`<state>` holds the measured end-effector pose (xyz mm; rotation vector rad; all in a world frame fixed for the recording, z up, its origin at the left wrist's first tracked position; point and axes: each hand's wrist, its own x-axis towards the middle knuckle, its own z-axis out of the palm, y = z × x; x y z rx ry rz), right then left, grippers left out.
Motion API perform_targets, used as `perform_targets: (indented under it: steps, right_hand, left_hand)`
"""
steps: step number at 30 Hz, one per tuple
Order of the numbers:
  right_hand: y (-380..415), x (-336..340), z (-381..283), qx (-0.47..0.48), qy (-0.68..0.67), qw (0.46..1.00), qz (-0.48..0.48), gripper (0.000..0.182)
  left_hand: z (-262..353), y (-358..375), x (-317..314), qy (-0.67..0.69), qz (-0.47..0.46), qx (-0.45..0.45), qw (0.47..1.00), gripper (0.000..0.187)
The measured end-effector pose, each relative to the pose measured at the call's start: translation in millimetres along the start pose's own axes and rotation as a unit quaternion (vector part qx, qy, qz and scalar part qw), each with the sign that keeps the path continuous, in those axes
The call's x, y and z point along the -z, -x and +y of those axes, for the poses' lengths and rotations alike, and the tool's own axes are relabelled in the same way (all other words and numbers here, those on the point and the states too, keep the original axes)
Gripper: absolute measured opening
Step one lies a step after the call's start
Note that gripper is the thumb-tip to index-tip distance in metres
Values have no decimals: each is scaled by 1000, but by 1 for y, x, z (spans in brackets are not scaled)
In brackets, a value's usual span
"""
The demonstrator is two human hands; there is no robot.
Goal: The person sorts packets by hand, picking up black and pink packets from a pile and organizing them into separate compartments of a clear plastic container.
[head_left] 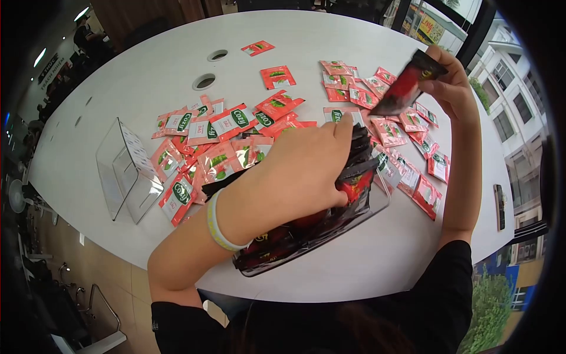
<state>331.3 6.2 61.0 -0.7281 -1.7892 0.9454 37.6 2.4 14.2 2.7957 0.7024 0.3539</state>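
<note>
My right hand [453, 79] is raised over the right side of the table, pinching a black and red sachet [407, 82] between thumb and fingers. In front of me a clear plastic box [312, 245] stands packed with a row of similar black sachets [359, 162]. My left hand [309, 162], with a pale band at the wrist, reaches across this box and is closed on the black sachets at its right end. Part of the row is hidden under my left hand and forearm. Red and pink Cozy sachets [233, 121] lie in loose piles beyond the box.
An open clear plastic holder [132, 177] stands on the left of the white table [159, 71]. More pink sachets [407, 171] are spread at the right. Two cable holes [204, 81] are at the back. A dark, flat object [499, 206] lies near the right edge.
</note>
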Motion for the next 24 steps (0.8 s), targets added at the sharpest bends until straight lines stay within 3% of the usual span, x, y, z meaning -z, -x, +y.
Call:
perform_targets:
  steps: [3, 6, 7, 10, 15, 17, 18, 21, 23, 24]
  right_hand:
    - [2, -15, -5, -35, 31, 985, -164, 16]
    - [-2, -60, -17, -79, 213, 948, -225, 20]
    - [-3, -68, -18, -41, 311, 918, -243, 20]
    - [0, -81, -21, -20, 350, 907, -233, 22]
    - [3, -86, -22, 15, 346, 919, -189, 23]
    - [3, -92, -24, 13, 399, 891, -217, 23]
    - [8, -94, -22, -27, 475, 842, -255, 30]
    - [18, -117, -20, -14, 530, 829, -178, 62]
    - [18, -127, -24, -11, 598, 789, -142, 67]
    - [20, -133, -27, -68, 589, 792, -146, 73]
  left_hand:
    - [3, -2, 4, 5, -14, 18, 1000, 93]
    - [2, -1, 3, 9, -21, 23, 999, 94]
    - [2, -1, 2, 16, -11, 18, 1000, 95]
    - [-1, 0, -2, 11, 22, -17, 1000, 95]
    - [-3, 1, 5, 55, 2, -12, 998, 96]
    - [-5, 0, 3, 64, 2, -15, 998, 97]
    - [-7, -1, 0, 75, 10, -28, 997, 96]
    - [-7, 0, 0, 110, 29, -24, 993, 89]
    - [-2, -1, 14, 138, -46, 32, 989, 91]
    - [-5, 6, 18, 135, -40, 48, 989, 91]
